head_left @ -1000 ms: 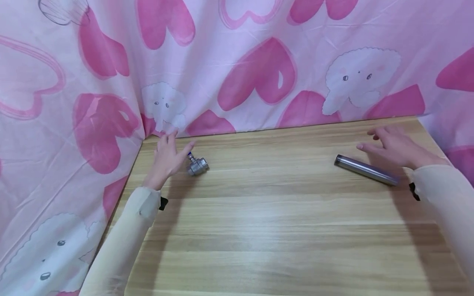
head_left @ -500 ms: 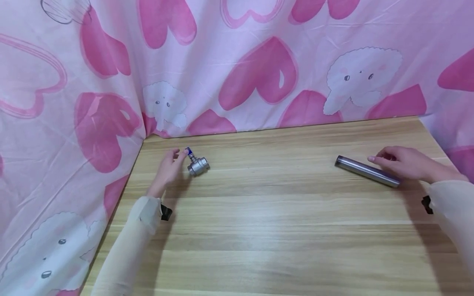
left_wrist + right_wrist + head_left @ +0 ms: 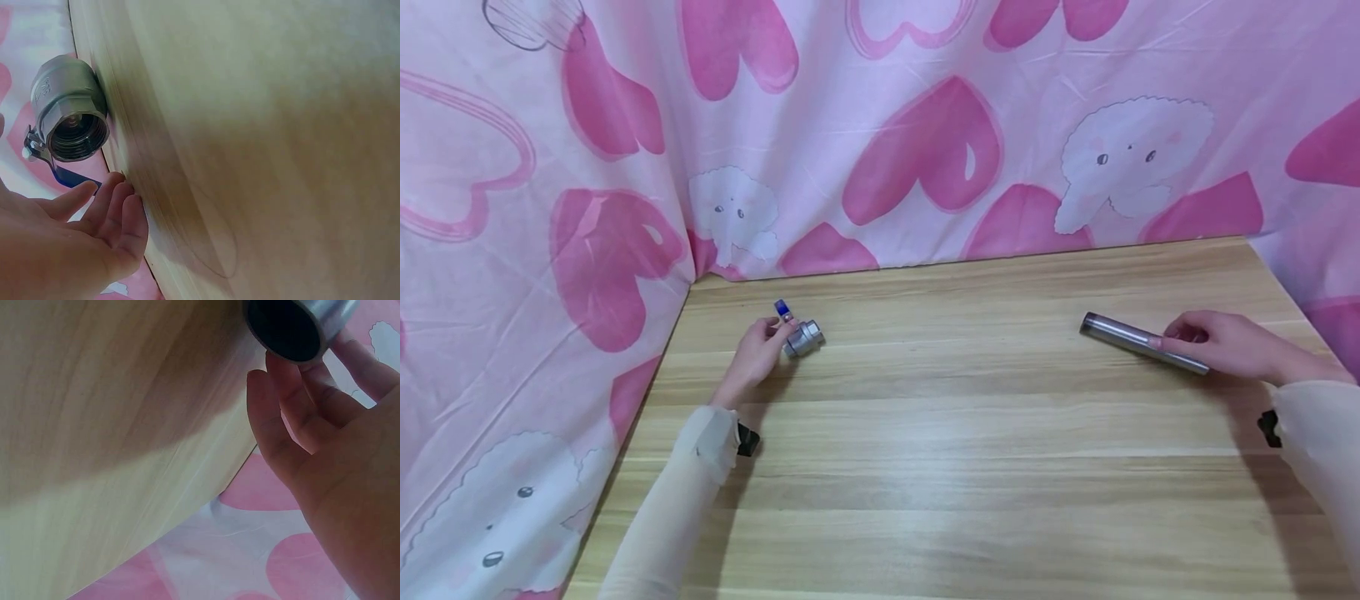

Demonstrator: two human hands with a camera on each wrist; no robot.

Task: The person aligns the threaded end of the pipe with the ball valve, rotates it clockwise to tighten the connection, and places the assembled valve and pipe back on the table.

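I've got metal pipe [image 3: 1116,333] slanting, long axis running out left from right hand [image 3: 1236,343]; valve [image 3: 808,337] sits just right of left hand [image 3: 756,350], blue handle [image 3: 782,307] pointing off beyond it. Right hand's curled, pinching pipe toward its right end. Left's loosely curled at valve, can't tell if gripping. Pipe's smooth, hollow; valve's chunky metal, threaded bore [image 3: 78,140]; tabletop [image 3: 925,417] wood-grained

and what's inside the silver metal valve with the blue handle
In the left wrist view, the silver metal valve shows screw threads inside its near opening. Deeper in, it is too dark to make out, and the valve's body hides its far end there.
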